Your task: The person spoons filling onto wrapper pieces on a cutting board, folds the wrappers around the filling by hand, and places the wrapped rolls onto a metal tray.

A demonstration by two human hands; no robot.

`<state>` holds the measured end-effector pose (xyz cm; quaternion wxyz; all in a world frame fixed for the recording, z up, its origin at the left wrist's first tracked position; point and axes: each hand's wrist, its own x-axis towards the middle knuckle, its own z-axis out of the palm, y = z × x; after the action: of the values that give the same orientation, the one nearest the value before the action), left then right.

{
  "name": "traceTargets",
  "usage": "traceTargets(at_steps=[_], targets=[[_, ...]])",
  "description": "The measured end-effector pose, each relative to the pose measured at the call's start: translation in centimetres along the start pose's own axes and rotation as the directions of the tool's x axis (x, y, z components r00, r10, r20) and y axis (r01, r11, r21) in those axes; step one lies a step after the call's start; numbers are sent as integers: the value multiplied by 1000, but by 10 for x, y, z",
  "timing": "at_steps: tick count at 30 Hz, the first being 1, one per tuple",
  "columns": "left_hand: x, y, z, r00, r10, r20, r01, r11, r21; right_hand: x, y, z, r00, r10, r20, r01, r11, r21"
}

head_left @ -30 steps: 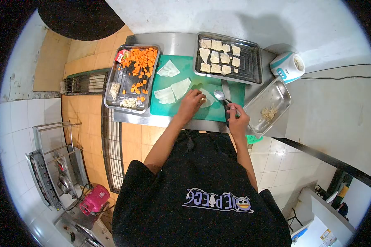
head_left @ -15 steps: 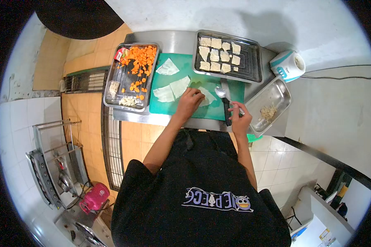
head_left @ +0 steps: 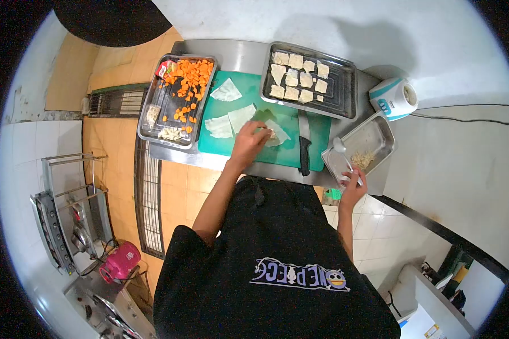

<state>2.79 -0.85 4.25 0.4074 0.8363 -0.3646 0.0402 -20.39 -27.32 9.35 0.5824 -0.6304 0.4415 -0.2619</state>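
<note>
My left hand (head_left: 250, 142) is over the green cutting board (head_left: 277, 153), its fingertips pinched at the near edge of a pale wrapper piece (head_left: 277, 134) with a little filling on it. What the fingers grip is too small to make out. My right hand (head_left: 353, 185) holds a metal spoon (head_left: 340, 148) by its handle, the bowl over the left side of a steel pan (head_left: 385, 148) with a small heap of shredded filling (head_left: 362, 159). Between my hands lies a black-handled knife (head_left: 304, 148). Other wrapper pieces (head_left: 241, 117) lie left on the board.
A tray (head_left: 144, 125) at the left holds orange carrot slices (head_left: 193, 76) and pale chopped pieces. Several pale squares sit in rows on a dark tray (head_left: 339, 93) at the back. A white and teal appliance (head_left: 393, 99) stands at the back right.
My right hand has moved right with the spoon, from beside the knife to the steel pan. My left hand stays at the wrapper piece. The whole view has shifted slightly.
</note>
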Motion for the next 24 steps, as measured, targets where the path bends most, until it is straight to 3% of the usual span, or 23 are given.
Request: traceTargets(at_steps=[1,3,4,9,11,12,16,20,22,24], targets=[[-3,-4,6,1000,0,2,0,1000,3,1,5,-7,999,18,-39,-18,1000,16],[-4,-5,16,979,191,76,-197,977,80,0,12,-21,998,26,-60,-26,1000,-4],[-5,-2,17,977,197,80,-203,976,77,0,13,-25,996,28,-79,-30,999,-27],[-17,8,13,923,80,377,-227,904,364,-2,26,-28,993,29,-114,-45,990,-136],[-21,3,15,909,67,410,-235,897,375,-3,29,-26,991,32,-127,-51,987,-152],[-23,1,16,897,54,438,-241,891,386,-3,32,-26,992,-40,-121,13,976,-217],[-25,-2,19,897,55,439,-236,898,371,-2,41,-22,960,-259,-106,187,876,-444],[-29,-5,17,927,64,370,-205,911,358,-5,42,-23,963,-258,-82,154,772,-617],[-31,-10,17,940,36,339,-164,919,357,-7,40,-20,939,-342,-40,199,632,-749],[-32,-16,14,960,28,279,-126,933,338,-10,40,-19,938,-345,-43,191,615,-765]])
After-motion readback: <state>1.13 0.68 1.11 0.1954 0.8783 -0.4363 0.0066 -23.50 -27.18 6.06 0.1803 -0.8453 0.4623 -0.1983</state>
